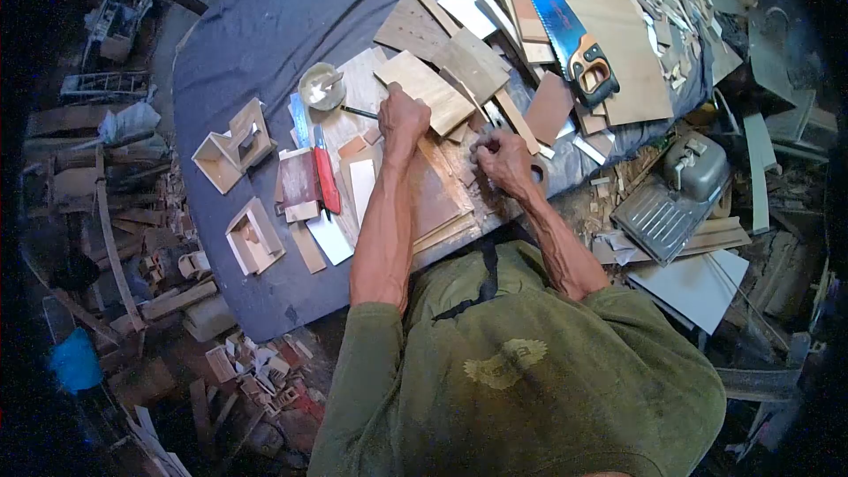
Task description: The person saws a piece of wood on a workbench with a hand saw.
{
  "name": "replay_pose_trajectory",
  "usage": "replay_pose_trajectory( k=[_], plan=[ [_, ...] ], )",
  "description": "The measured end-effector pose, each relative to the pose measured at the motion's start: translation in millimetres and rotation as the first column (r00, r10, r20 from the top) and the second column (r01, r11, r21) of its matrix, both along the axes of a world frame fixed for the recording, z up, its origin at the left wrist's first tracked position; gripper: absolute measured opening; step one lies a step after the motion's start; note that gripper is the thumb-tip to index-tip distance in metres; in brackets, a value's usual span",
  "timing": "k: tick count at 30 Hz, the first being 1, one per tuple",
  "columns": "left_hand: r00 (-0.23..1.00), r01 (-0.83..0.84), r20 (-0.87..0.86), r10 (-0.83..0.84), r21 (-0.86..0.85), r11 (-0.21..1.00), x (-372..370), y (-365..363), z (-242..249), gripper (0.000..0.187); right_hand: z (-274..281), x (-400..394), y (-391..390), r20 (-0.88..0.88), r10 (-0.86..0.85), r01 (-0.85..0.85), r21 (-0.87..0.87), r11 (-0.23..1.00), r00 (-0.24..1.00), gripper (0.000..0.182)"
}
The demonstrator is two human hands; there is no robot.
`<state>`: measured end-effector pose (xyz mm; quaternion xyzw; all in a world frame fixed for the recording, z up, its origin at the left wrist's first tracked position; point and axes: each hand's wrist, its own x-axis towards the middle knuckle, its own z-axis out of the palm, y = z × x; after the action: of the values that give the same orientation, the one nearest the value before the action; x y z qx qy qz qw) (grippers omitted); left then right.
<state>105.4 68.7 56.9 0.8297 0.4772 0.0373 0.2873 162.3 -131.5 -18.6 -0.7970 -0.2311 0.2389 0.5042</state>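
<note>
Left hand (404,117) grips a wooden board (431,94) on a cluttered worktop (256,49).
Right hand (505,162) curls narrow near the front edge, contents unclear; offcuts (474,64) crowd the board, with more room far left.

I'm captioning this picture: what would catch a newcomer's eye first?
Probably the handsaw, its blue blade and orange-and-black handle lying over wood pieces at the table's upper right. Next, perhaps the red object beside the left forearm, and the metal sink past the table's right edge.
</note>
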Motion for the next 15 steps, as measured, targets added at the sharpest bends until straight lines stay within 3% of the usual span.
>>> replay_pose_trajectory(
  k=[2,5,8,11,14,15],
  plan=[
    [0.998,0.045,-0.035,-0.044,0.018,0.999,-3,-3,2,0.050,-8,3,-2,0.030,0.050,-0.049,-0.031,0.998,0.998,0.016],
    [0.994,0.073,-0.085,-0.071,0.018,0.997,-7,-6,2,0.050,38,-3,-5,0.012,0.085,-0.082,-0.127,0.988,0.996,0.018],
    [0.996,0.065,-0.057,-0.062,0.039,0.997,-14,-12,2,0.051,12,-6,-1,-0.348,-0.035,0.097,0.161,0.982,0.937,0.023],
    [0.995,0.070,0.056,-0.080,0.161,0.984,-27,-17,-9,0.049,-4,-4,0,-0.270,-0.026,0.051,0.087,0.995,0.962,0.024],
    [0.982,0.068,0.165,-0.087,0.117,0.991,-43,-13,-8,0.043,-12,-2,5,0.193,0.090,-0.068,-0.118,0.991,0.977,0.028],
    [0.973,0.053,0.215,-0.080,0.131,0.990,-50,-14,-6,0.041,-9,-3,8,0.251,0.061,-0.029,-0.129,0.991,0.966,0.030]
  ],
)
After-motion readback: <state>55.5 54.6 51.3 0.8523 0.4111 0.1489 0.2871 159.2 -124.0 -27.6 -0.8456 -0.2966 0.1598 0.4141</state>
